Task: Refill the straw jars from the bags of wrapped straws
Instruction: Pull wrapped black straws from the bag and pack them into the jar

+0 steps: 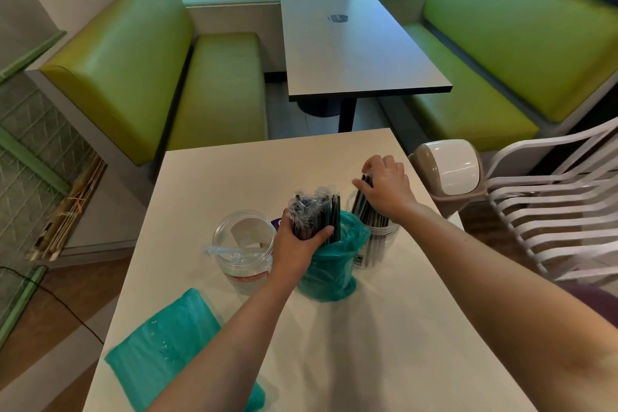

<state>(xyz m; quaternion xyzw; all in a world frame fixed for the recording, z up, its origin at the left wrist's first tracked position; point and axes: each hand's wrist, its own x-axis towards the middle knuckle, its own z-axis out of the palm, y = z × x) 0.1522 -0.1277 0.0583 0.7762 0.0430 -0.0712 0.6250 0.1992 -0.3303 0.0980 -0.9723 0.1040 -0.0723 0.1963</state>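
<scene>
An open teal bag (pixel 326 269) stands upright in the middle of the white table (pixel 234 177). My left hand (pixel 297 244) grips a bundle of black wrapped straws (pixel 314 211) sticking out of its mouth. Right of the bag stands a clear jar (pixel 376 249) packed with black straws. My right hand (pixel 384 191) holds the tops of the straws in it (pixel 363 202). Left of the bag is a second clear jar (pixel 242 251), nearly empty, with one clear wrapped straw across its rim. A folded teal bag (pixel 167 351) lies at the near left.
A small swing-lid bin (pixel 448 170) stands just beyond the table's right edge, beside white slatted chairs (pixel 551 211). Behind are a dark table (pixel 351 43) and green benches (pixel 133 70). A black cable (pixel 67 311) runs across the floor at left.
</scene>
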